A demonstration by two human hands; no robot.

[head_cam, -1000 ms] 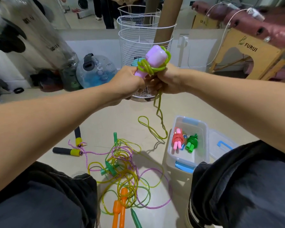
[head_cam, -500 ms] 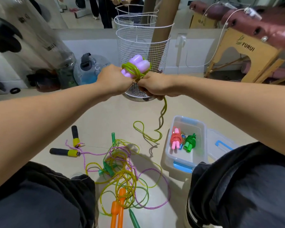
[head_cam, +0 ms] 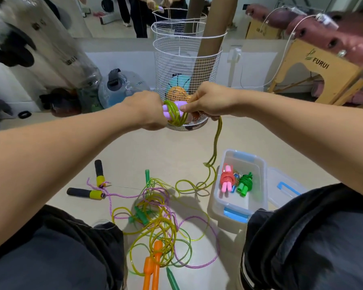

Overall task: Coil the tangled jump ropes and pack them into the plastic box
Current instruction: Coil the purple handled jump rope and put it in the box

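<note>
The left hand is curled round the paired lilac handles of a yellow-green jump rope, holding them up in front of the wire basket at about twelve o'clock so the cord can be wound around them as a core. The right hand, just beside it, pinches the cord at the bundle, fingers curled, apparently laying another turn onto the several loops already circling the handles. The handles' long axis runs roughly from ten o'clock to four o'clock, their ends towards the right hand and partly hidden by it; the loops sit crosswise to that axis. From under the right hand the free cord hangs down towards six o'clock and trails onto the floor just beside the clear plastic box, which lies open at four o'clock with its lid alongside. Two wound ropes, a red one with pink handles and a green one, already lie inside. The tangled heap between the knees at six o'clock looks like the remaining work.
</note>
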